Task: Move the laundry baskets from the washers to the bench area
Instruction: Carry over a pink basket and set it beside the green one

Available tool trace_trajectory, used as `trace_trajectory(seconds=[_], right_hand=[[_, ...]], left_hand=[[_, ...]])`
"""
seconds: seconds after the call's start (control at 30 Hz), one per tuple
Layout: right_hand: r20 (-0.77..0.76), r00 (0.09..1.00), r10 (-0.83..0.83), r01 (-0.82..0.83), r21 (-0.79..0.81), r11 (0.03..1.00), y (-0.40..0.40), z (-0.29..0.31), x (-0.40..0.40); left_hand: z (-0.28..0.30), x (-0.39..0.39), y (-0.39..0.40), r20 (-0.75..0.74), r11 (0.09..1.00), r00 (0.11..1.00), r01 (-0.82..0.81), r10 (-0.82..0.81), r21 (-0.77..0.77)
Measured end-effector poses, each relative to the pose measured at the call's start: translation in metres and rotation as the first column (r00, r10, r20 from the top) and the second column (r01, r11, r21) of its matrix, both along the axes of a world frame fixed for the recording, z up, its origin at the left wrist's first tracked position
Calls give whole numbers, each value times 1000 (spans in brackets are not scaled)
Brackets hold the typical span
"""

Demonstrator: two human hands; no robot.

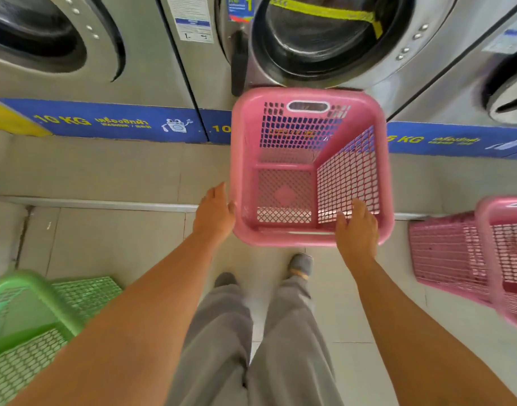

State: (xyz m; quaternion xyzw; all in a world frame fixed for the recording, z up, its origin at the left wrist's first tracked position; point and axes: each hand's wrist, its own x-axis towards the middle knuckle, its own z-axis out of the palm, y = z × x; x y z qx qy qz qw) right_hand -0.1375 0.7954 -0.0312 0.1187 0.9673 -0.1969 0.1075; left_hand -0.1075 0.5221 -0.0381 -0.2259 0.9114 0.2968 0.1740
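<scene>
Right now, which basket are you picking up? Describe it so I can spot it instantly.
Find the washer with yellow tape across its door. The pink basket sits upright and empty right below it, with the left hand at its side and the right hand on its near rim. The other pink basket lies tipped at the right; the green basket is at the lower left.

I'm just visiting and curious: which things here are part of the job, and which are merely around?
Part of the job: pink basket at both hands, second pink basket, green basket, left hand, right hand.

Merely around: washers, blue floor strip.
</scene>
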Motion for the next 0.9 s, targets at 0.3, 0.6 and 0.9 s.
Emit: trace_trajectory(seconds=[0.3,0.6,0.9], right_hand=[[43,995,86,-89,73,993,65,-26,-99],[45,987,156,-154,-52,987,94,-70,-164],[-34,981,192,-195,-132,972,103,-83,-165]], left_hand=[[-33,-66,35,55,985,984,-165,168,-60],[-65,-96,36,-12,951,954,-301,301,-71],[-75,-94,46,-64,934,947,-322,315,-154]])
